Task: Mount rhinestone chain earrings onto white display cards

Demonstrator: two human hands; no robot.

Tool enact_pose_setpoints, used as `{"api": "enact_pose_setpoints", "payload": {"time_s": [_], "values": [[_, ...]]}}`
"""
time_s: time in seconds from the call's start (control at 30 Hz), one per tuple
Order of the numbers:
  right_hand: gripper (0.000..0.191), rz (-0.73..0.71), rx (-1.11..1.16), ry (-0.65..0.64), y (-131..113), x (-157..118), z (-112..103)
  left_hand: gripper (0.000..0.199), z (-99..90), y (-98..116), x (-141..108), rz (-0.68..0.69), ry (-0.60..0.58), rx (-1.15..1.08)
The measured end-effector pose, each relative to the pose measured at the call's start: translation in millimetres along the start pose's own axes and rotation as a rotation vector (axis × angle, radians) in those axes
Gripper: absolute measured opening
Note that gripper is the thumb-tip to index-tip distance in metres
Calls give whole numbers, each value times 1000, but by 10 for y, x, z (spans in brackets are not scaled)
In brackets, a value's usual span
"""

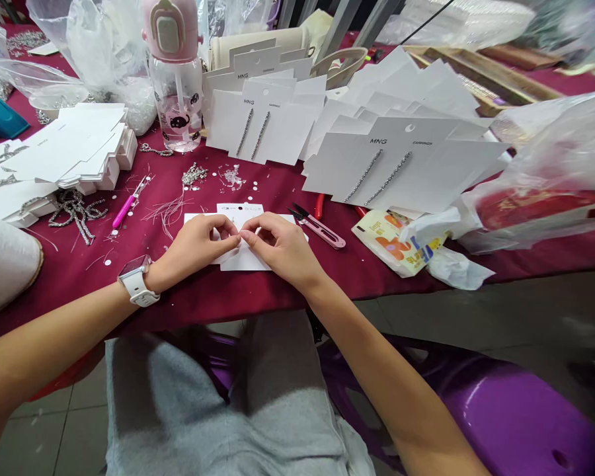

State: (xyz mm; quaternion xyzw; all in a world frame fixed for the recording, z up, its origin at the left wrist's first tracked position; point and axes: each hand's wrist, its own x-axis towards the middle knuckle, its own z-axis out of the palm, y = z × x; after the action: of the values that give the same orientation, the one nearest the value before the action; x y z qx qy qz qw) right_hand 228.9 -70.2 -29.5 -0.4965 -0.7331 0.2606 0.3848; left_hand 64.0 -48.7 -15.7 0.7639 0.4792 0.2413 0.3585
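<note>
Above a white earring card at the table's front edge, my left hand and my right hand meet with thumbs and forefingers pinched together. Whatever sits between the fingertips is too small to make out. The card has a punched hole at its top and lies over other white cards. Just right of my right hand lie pink-handled thread snips. A magenta seam ripper rests to the left, beside loose clear threads. Behind the card are a small pile of silver findings and clear bits.
Upright stacks of cards with silver bar earrings stand behind on the right. A pink-lidded bottle stands at the back. More cards and silver chains lie left. A printed packet sits at the front right, near a purple stool.
</note>
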Motion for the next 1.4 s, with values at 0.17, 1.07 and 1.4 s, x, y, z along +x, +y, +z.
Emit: {"api": "enact_pose_setpoints", "payload": {"time_s": [0.17,1.07,1.4], "values": [[8,-59,-13,16,17,-2,12,16,23,-11,8,20,21,17],[6,13,-79,41,-7,0,20,13,4,13,-25,46,41,24],[20,-67,-122,153,-12,-108,89,11,1,19,-20,27,51,26]]}}
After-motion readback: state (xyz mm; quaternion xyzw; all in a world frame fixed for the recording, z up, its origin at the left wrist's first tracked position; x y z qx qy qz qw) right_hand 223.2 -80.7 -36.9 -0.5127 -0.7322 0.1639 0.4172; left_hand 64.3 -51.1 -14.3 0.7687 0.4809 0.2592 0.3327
